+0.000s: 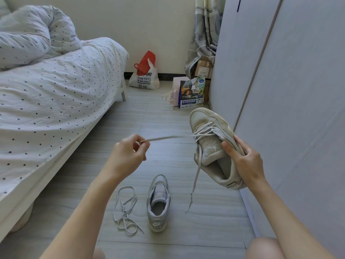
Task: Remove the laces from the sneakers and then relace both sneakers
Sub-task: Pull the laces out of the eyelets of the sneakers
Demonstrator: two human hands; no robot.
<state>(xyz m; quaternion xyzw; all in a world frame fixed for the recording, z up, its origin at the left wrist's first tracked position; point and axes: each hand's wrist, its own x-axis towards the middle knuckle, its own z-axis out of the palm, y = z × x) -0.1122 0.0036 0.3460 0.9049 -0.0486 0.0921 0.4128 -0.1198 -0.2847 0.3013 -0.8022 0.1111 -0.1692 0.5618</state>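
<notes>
My right hand [242, 157] grips a beige sneaker [211, 131] by its collar and holds it in the air, toe pointing away. Its lace [168, 137] is threaded only through the lower eyelets. My left hand [128, 154] pinches one end of that lace and holds it stretched out to the left. The lace's other end hangs down from the sneaker toward the floor. A second, grey sneaker [158, 204] stands on the floor without a lace, heel toward me. Its loose lace [125, 210] lies tangled on the floor just left of it.
A bed [56, 94] with a dotted cover fills the left side. A white wardrobe [291, 90] stands close on the right. A red and white plastic bag [144, 75], a printed pet-food bag [192, 94] and cardboard boxes sit against the far wall. My knees show at the bottom edge.
</notes>
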